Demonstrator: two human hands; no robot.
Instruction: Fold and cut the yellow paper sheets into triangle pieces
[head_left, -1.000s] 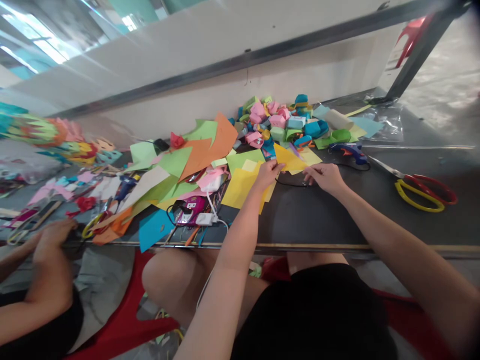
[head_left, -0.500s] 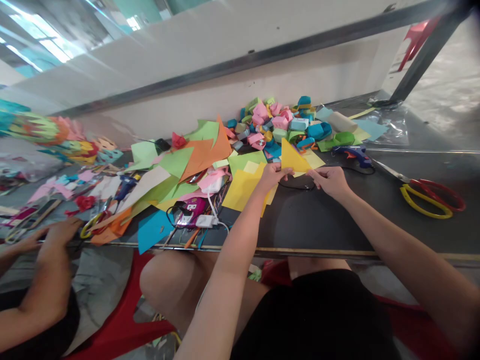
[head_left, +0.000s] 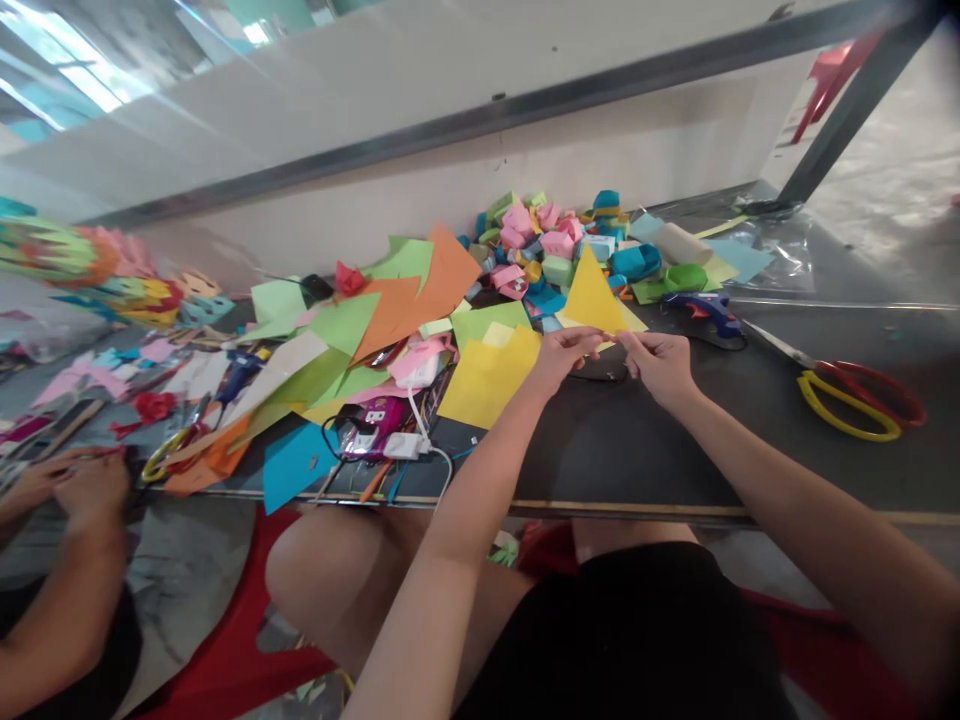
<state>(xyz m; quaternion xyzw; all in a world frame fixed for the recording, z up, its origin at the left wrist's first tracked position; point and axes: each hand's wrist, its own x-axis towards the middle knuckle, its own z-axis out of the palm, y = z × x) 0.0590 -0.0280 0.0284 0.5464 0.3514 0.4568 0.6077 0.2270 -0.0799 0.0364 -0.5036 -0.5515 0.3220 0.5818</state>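
A yellow piece of paper (head_left: 591,292), folded to a triangle with its point up, stands between my two hands over the dark table. My left hand (head_left: 566,355) pinches its lower edge from the left. From the right, my right hand (head_left: 660,362) pinches the lower corner, its fingertips almost meeting those of the left. Flat yellow sheets (head_left: 491,380) lie just left of my left hand. Behind the triangle rises a heap of small folded paper pieces (head_left: 559,245) in pink, green, blue and yellow.
Red-and-yellow-handled scissors (head_left: 862,400) lie at the right, blades toward a blue glue gun (head_left: 705,312). A purple power strip (head_left: 375,428) with white plugs sits left, beside green and orange paper (head_left: 405,305). At far left, a co-worker's hands (head_left: 86,485) are busy near the table edge.
The yellow triangle has turned so its point stands more upright, and my fingertips have come closer together along its lower edge. The camera view has shifted slightly.
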